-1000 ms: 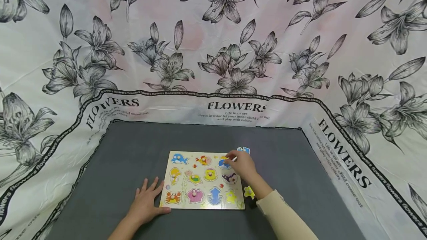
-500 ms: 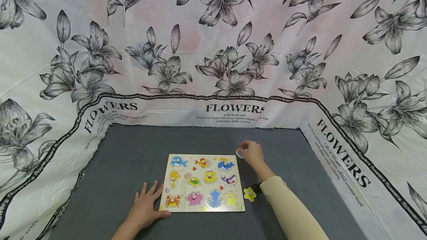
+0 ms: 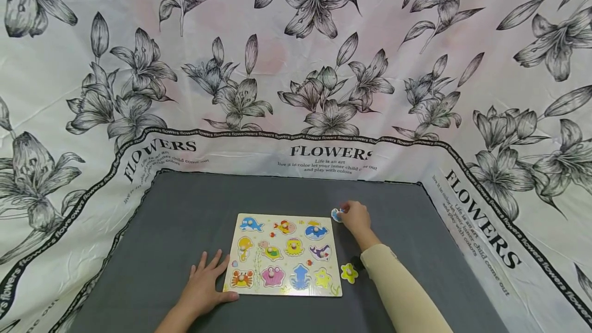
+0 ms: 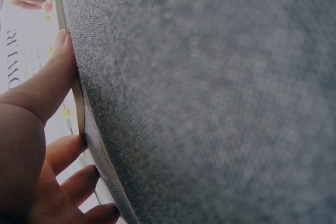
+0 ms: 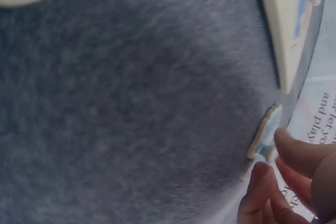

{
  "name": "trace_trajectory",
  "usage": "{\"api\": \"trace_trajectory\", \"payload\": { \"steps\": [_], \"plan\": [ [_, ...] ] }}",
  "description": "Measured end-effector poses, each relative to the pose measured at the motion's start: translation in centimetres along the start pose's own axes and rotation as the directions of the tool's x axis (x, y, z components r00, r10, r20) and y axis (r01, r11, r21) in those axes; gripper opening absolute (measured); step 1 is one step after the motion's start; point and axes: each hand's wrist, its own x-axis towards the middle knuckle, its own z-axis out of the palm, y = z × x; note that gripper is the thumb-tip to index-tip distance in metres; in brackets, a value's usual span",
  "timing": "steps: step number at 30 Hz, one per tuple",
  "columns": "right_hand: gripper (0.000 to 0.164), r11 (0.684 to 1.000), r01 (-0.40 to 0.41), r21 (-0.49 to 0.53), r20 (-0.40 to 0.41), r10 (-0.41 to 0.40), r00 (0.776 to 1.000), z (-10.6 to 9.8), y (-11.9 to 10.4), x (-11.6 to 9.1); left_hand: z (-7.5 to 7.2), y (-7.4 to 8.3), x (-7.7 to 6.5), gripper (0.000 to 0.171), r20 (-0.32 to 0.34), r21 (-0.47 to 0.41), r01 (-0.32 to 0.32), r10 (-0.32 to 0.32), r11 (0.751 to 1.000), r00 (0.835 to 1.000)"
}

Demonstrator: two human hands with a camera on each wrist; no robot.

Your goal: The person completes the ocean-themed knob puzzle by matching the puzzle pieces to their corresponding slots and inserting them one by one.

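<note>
A pale wooden peg puzzle board (image 3: 259, 292) with colourful sea animals lies flat on the grey table. My left hand (image 3: 203, 284) rests at its lower left corner, fingers spread along the side and thumb on the front edge; the left wrist view shows the thumb (image 4: 60, 61) against the board's rim. Just off the upper right corner, my right hand (image 3: 357, 218) pinches a blue and white puzzle piece (image 3: 336, 215) between thumb and fingers. In the right wrist view this piece (image 5: 270, 124) is tilted at the fingertips, partly covered by them.
A loose yellow star piece (image 3: 349, 273) lies right of the board, near the right sleeve (image 3: 393, 281). A small black object (image 3: 357, 262) sits beside that sleeve. White flower-printed cloth (image 3: 259, 153) hangs around the grey tabletop (image 3: 194, 204).
My right hand has moved from the blue whale in the board's upper right to the loose blue piece outside the corner and pinches it. The left hand has stayed in place.
</note>
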Motion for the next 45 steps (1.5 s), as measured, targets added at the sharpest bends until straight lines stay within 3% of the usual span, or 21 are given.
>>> {"api": "trace_trajectory", "payload": {
  "steps": [14, 23, 33, 39, 45],
  "plan": [
    [0.01, 0.998, 0.006, 0.061, -0.041, -0.004, 0.999, -0.6, 0.7, -0.5, 0.4, -0.1, 0.0, 0.113, 0.014, -0.011, 0.0, 0.0, 1.0, 1.0],
    [0.014, 0.986, 0.139, 0.091, -0.026, -0.138, 0.99, -1.2, -0.7, -3.6, 0.2, -0.3, -0.1, 0.114, 0.015, -0.002, 0.012, -0.012, 1.0, 1.0],
    [0.009, 0.933, 0.312, 0.178, 0.023, -0.321, 0.947, -1.0, -3.9, -8.7, 0.1, -0.1, -0.2, 0.112, 0.018, -0.001, 0.018, -0.018, 1.0, 1.0],
    [0.006, 0.898, 0.349, 0.268, 0.122, -0.391, 0.912, -0.9, -5.1, -11.5, -0.2, 0.2, -0.2, 0.112, 0.017, -0.006, 0.014, -0.014, 1.0, 1.0],
    [0.005, 0.882, 0.404, 0.243, 0.178, -0.45, 0.875, -0.1, -5.2, -13.5, -0.3, 0.2, -0.1, 0.111, 0.011, 0.006, -0.003, 0.002, 1.0, 1.0]
  ]
}}
